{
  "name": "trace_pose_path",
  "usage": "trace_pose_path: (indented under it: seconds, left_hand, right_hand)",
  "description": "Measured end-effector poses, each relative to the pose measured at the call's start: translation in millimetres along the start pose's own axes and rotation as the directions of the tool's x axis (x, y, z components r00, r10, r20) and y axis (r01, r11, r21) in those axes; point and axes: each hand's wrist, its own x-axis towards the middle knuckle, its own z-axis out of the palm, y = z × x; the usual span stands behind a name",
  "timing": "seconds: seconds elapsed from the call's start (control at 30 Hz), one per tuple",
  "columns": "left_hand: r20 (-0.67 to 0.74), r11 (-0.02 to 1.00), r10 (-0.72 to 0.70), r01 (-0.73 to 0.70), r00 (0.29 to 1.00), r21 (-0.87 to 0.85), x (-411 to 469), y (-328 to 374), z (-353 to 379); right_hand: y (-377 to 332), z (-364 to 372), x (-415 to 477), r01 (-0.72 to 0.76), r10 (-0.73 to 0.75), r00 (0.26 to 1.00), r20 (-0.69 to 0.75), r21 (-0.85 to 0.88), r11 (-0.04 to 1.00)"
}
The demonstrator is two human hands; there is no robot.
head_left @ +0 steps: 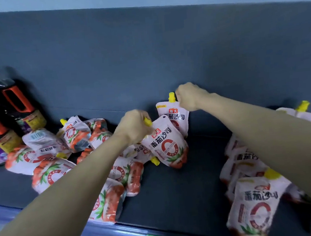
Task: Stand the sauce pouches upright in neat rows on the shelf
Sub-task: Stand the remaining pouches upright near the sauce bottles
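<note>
A: What do you have at the far left of the frame?

B: Two dark sauce bottles with orange handles stand against the shelf's back panel. Just right of them, a heap of sauce pouches lies jumbled, some flat, some upside down.

A: And your left hand?

B: Your left hand, at the centre of the frame, has its fingers closed around the yellow spout of the front pouch, which tilts to the left and touches the pouch behind it.

A: The right one?

B: Your right hand, just above and to the right, pinches the top corner of the rear pouch, upright against the back panel.

A: Further right?

B: A stretch of bare shelf, then more pouches standing at the lower right, blurred.
</note>
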Motion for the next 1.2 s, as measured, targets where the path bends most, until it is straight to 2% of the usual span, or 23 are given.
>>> trace_pose_path:
  seconds: [0.13,0.37,0.5,0.6,0.8,0.97,1.13,1.2]
  left_hand:
    - [-0.014,0.997,0.071,-0.071,0.997,0.01,2.7,22.2,2.5]
    - [-0.033,0.992,0.127,-0.127,0.991,0.012,2.9,47.8,20.4]
    - [-0.073,0.992,0.119,-0.117,0.99,0.037,4.0,54.7,26.1]
    - [-0.05,0.994,0.112,-0.112,0.992,0.002,3.2,56.7,26.3]
    - [0.031,0.985,0.159,-0.157,0.987,-0.07,-3.9,57.3,21.9]
    - [0.098,0.985,0.148,-0.138,0.984,-0.104,-10.0,61.2,3.0]
    - [0.143,0.98,0.177,-0.188,0.974,0.063,-18.4,59.0,-12.8]
    - [0.17,0.983,0.172,-0.181,0.97,0.04,-23.5,57.8,-8.2]
  right_hand:
    - [8.4,0.0,-5.9,-0.07,0.067,0.997,0.041,0.061,0.996]
    - [18.1,-3.5,-18.6,-0.09,0.086,0.996,0.038,0.116,0.989]
    - [21.9,-11.9,-23.6,-0.085,0.079,0.996,0.049,0.138,0.987]
    - [21.7,-19.0,-29.2,-0.083,0.077,0.996,0.047,0.151,0.985]
    - [9.4,-32.0,-40.2,-0.05,0.056,0.997,-0.061,0.092,0.994]
    - [-4.5,-47.1,-47.4,-0.024,0.032,0.987,-0.16,0.054,0.998]
    - [-22.2,-60.8,-55.2,0.011,0.0,0.97,-0.244,0.046,0.999]
    - [-28.1,-63.2,-58.2,0.015,-0.004,0.97,-0.241,0.041,0.999]
